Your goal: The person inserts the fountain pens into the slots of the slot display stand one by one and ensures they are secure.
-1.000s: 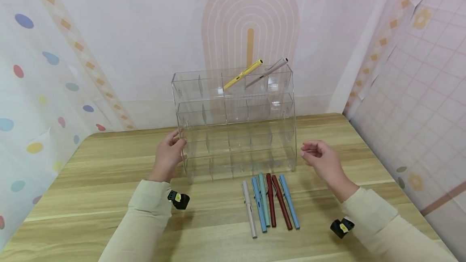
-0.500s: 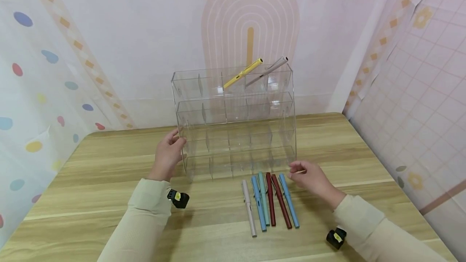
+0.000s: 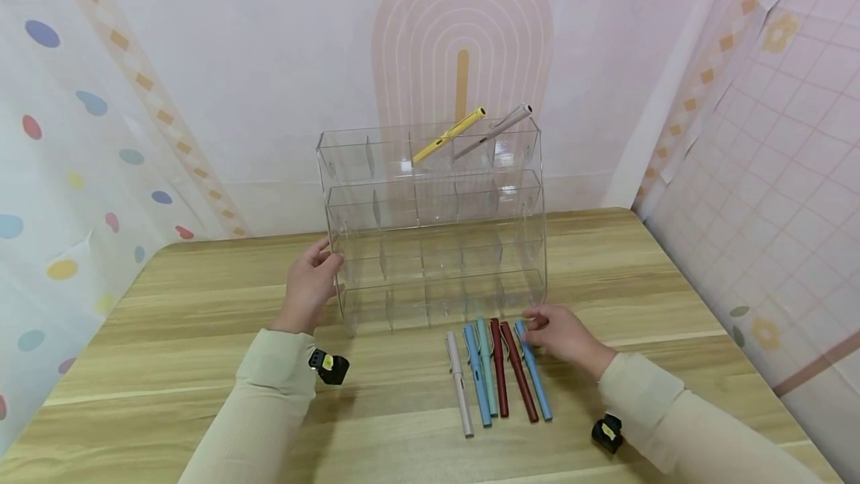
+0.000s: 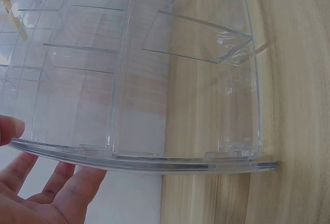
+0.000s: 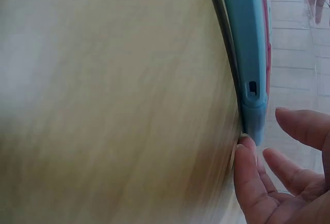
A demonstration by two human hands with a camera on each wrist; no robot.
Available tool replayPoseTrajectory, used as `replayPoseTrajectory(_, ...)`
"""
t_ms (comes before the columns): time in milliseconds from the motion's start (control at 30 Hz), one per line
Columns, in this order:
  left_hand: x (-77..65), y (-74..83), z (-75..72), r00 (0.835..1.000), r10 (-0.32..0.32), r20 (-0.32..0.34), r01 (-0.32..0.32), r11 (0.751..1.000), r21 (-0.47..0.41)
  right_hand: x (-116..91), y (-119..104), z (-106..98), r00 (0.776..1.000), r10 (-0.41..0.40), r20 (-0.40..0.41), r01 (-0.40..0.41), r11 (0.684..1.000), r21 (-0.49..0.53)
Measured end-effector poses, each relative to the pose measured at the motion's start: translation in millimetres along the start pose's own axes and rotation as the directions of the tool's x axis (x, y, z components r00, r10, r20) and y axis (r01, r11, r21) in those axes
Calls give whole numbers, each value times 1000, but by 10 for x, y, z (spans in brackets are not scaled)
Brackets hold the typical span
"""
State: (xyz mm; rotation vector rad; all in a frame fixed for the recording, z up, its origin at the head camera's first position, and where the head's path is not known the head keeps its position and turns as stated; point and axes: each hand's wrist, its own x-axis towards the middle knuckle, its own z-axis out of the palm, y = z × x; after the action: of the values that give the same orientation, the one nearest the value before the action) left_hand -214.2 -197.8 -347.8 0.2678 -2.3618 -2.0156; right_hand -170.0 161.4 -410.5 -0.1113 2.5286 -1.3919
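Note:
A clear acrylic pen rack (image 3: 416,227) with stepped, divided tiers stands on the table. My left hand (image 3: 310,286) grips its left side panel (image 4: 154,166), thumb in front and fingers behind. On the table before the rack, several capped pens lie side by side. My right hand (image 3: 561,334) is at the cap end of the rightmost blue pen (image 3: 536,379). In the right wrist view its fingertips (image 5: 246,154) are right at that end of the blue pen (image 5: 250,53), while the thumb stands apart from it.
Left of that blue pen lie two dark red pens (image 3: 520,376), a teal pen (image 3: 491,387), another blue pen (image 3: 478,379) and a light grey pen (image 3: 460,387). A yellow pen (image 3: 449,137) and a grey pen (image 3: 497,131) lean in the rack's top tier. Patterned cloth (image 3: 269,95) hangs behind.
My right hand has moved left and toward me, from beside the rack's right side to the rightmost blue pen's cap end. The left hand keeps its hold on the rack.

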Motion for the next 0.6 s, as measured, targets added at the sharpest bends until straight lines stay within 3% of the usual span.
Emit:
replayPoseTrajectory(200, -17, 12, -3, 1000, 6, 1, -6, 1000, 9, 45, -19, 31, 1000, -7, 14, 8, 999, -49)
replayPoseTrajectory(600, -31, 27, -2, 1000, -1, -5, 1, 1000, 27, 106, -129, 43, 997, 66, 44, -55, 976, -213)
